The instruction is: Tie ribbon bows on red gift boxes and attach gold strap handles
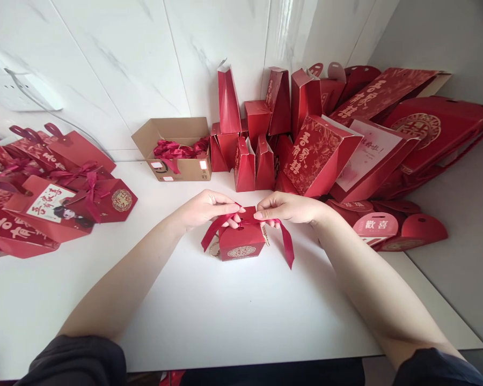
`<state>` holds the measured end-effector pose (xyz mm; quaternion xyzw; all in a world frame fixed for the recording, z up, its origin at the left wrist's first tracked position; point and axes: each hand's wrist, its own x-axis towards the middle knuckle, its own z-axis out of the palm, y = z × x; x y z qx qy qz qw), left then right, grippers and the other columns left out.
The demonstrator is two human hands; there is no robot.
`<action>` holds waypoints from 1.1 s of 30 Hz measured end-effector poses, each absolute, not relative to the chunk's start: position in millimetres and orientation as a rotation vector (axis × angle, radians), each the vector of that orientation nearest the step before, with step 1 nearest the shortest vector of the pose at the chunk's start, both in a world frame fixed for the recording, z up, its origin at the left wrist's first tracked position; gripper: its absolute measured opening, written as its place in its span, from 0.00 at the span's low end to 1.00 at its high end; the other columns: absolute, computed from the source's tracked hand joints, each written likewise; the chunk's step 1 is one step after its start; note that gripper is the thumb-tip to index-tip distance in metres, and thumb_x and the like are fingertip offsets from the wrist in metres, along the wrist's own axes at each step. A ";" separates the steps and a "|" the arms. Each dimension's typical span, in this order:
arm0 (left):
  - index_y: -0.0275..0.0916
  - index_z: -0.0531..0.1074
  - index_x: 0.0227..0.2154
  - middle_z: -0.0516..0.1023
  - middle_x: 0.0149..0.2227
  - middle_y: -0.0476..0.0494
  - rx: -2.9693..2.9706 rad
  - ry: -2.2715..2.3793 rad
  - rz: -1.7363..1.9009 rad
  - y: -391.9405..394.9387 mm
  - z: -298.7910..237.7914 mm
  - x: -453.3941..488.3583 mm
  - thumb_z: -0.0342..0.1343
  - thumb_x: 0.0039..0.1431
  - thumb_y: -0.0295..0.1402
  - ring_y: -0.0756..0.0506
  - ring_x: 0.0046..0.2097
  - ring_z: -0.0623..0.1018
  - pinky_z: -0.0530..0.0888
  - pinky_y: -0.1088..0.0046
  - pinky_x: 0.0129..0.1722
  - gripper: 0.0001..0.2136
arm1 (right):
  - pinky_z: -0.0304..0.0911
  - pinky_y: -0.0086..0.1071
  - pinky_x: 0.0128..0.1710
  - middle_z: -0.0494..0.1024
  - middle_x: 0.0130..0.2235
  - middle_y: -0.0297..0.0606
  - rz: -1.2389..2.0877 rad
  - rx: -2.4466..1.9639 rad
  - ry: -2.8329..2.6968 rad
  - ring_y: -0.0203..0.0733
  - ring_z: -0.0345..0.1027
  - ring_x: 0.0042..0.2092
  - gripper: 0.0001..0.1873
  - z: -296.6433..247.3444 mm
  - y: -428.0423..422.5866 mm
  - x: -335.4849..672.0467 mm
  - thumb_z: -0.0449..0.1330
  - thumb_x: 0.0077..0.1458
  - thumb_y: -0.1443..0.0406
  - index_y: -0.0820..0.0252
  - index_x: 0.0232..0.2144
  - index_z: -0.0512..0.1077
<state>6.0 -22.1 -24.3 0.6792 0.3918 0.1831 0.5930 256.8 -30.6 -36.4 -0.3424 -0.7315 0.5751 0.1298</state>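
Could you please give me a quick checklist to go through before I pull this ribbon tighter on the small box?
1. Grip of the left hand on the ribbon: ok, pinched.
2. Grip of the right hand on the ribbon: ok, pinched.
3. The small box upright on the table: ok.
4. Ribbon tails even: not ok, the right one looks longer.
5. Ribbon centred on top of the small box: cannot tell, the hands hide it.
6. The cardboard box apart from the small box: ok.

Bright, even daylight; soft shadows under the forearms on the desk (209, 316); sharp focus; fisheye bending beyond desk edges.
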 end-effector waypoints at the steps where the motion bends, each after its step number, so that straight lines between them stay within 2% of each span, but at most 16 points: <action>1: 0.36 0.81 0.35 0.82 0.35 0.41 1.543 0.874 0.432 -20.5 -25.2 4.3 0.61 0.56 0.42 0.49 0.31 0.81 0.74 0.76 0.32 0.13 | 0.58 0.30 0.29 0.67 0.23 0.30 1.682 -0.994 -2.109 0.31 0.60 0.25 0.21 -36.8 -30.2 256.8 0.61 0.55 0.50 0.64 0.26 0.72; 4: 0.37 0.80 0.33 0.81 0.35 0.42 1.483 0.750 0.444 -17.2 -26.4 -1.1 0.62 0.56 0.42 0.52 0.28 0.78 0.72 0.77 0.29 0.13 | 0.57 0.30 0.29 0.66 0.23 0.30 1.689 -1.008 -2.079 0.31 0.59 0.26 0.21 -39.2 -28.4 256.2 0.62 0.54 0.50 0.64 0.26 0.72; 8: 0.36 0.79 0.31 0.77 0.25 0.45 1.475 0.668 0.412 -17.7 -25.0 -4.0 0.63 0.54 0.43 0.52 0.27 0.76 0.72 0.77 0.28 0.13 | 0.57 0.30 0.29 0.67 0.23 0.30 1.697 -1.006 -2.068 0.32 0.59 0.26 0.22 -43.2 -26.0 255.6 0.63 0.53 0.50 0.64 0.26 0.72; 12: 0.36 0.76 0.32 0.74 0.19 0.48 1.480 0.768 0.367 -21.6 -22.1 -0.8 0.58 0.59 0.42 0.53 0.22 0.73 0.69 0.80 0.23 0.13 | 0.57 0.30 0.29 0.67 0.23 0.30 1.719 -0.978 -2.070 0.31 0.59 0.26 0.21 -46.6 -24.7 256.4 0.63 0.53 0.50 0.64 0.26 0.71; 17: 0.35 0.73 0.31 0.79 0.30 0.47 1.501 0.838 0.382 -23.7 -21.7 4.7 0.58 0.60 0.41 0.53 0.25 0.78 0.71 0.82 0.23 0.12 | 0.58 0.30 0.29 0.67 0.24 0.30 1.704 -0.966 -2.094 0.32 0.61 0.26 0.21 -48.6 -24.1 256.7 0.63 0.53 0.50 0.63 0.26 0.71; 21: 0.36 0.76 0.34 0.81 0.33 0.43 1.495 0.867 0.396 -21.2 -25.4 4.3 0.59 0.59 0.42 0.48 0.35 0.82 0.75 0.79 0.30 0.12 | 0.58 0.30 0.29 0.67 0.24 0.30 1.696 -0.970 -2.105 0.32 0.61 0.26 0.21 -48.8 -24.3 255.6 0.62 0.53 0.50 0.64 0.26 0.71; 24: 0.36 0.79 0.36 0.82 0.34 0.41 1.527 0.850 0.403 -18.9 -27.3 2.0 0.60 0.58 0.41 0.47 0.35 0.82 0.77 0.75 0.37 0.12 | 0.58 0.30 0.29 0.68 0.24 0.31 1.700 -0.968 -2.105 0.32 0.61 0.26 0.21 -46.4 -25.3 255.8 0.62 0.54 0.50 0.64 0.26 0.71; 28: 0.35 0.81 0.34 0.83 0.34 0.39 1.588 0.835 0.390 -17.0 -28.2 0.3 0.63 0.55 0.39 0.47 0.38 0.81 0.75 0.70 0.46 0.11 | 0.59 0.30 0.31 0.70 0.24 0.32 1.752 -0.861 -2.088 0.32 0.61 0.27 0.18 -40.0 -27.7 257.8 0.61 0.56 0.53 0.65 0.29 0.74; 33: 0.35 0.80 0.39 0.83 0.33 0.40 1.517 0.897 0.372 -15.6 -30.2 0.5 0.65 0.53 0.38 0.46 0.33 0.81 0.78 0.69 0.38 0.13 | 0.61 0.30 0.33 0.73 0.26 0.34 1.795 -0.751 -2.034 0.34 0.64 0.30 0.16 -38.1 -29.3 258.7 0.63 0.56 0.57 0.67 0.36 0.78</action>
